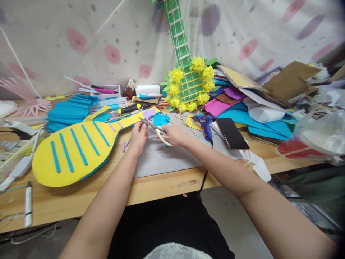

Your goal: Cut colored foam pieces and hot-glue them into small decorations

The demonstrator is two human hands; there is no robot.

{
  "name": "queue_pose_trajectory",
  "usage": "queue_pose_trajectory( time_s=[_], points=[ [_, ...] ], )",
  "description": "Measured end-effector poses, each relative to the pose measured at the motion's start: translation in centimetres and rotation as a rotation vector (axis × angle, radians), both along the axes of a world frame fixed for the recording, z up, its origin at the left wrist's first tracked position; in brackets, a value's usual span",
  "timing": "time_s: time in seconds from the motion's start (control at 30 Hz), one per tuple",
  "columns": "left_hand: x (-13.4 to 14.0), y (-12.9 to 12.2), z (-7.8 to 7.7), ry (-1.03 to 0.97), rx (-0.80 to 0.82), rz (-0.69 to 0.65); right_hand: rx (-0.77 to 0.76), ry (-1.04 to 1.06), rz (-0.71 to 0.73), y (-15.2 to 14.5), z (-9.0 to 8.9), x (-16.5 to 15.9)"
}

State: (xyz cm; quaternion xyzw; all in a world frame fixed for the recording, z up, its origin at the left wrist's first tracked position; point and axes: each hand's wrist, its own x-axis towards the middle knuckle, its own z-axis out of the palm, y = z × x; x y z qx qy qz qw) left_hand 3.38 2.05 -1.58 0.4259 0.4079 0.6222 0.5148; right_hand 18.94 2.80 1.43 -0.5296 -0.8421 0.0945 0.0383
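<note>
My right hand [174, 135] is closed around the handles of a pair of scissors [161, 135] with pale grips. The blades point left, toward my left hand [139, 135], whose fingers are pinched together at the tips. Whatever they pinch is too small to make out. Beside my left hand lies a yellow paper guitar shape [67, 154] with blue strips across its body and small purple strips on its neck. Short purple rolls [125, 144] rest on the table near my left wrist. Blue paper pieces [161, 119] and a purple piece [149, 113] lie just beyond the blades.
A grey cutting mat [161, 163] lies under my hands. To the right are a blue glue gun [206, 126], a black phone [232, 133] and a plastic bucket [309, 138]. A green paper guitar with yellow flowers [185, 77] stands behind. A white marker [28, 205] lies front left.
</note>
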Motion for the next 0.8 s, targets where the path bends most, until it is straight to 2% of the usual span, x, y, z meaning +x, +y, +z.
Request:
queue_pose_trajectory(
  time_s=[0.13,0.27,0.43,0.57,0.8],
  points=[
    [-0.1,0.1,0.4,0.000,0.000,-0.010,-0.002,0.089,-0.046,0.0,-0.5,0.1],
    [-0.3,0.1,0.6,0.009,-0.041,-0.006,-0.004,0.206,-0.170,0.3,-1.2,0.3],
    [-0.9,0.4,0.7,-0.034,-0.150,0.065,0.002,0.289,-0.287,0.4,-1.8,1.1],
    [-1.5,0.5,1.0,-0.015,-0.127,0.138,0.010,0.278,-0.269,0.0,-2.3,1.7],
    [-0.8,-0.6,1.4,0.050,-0.146,-0.035,0.066,0.238,-0.165,-0.7,-2.2,1.9]
  ],
)
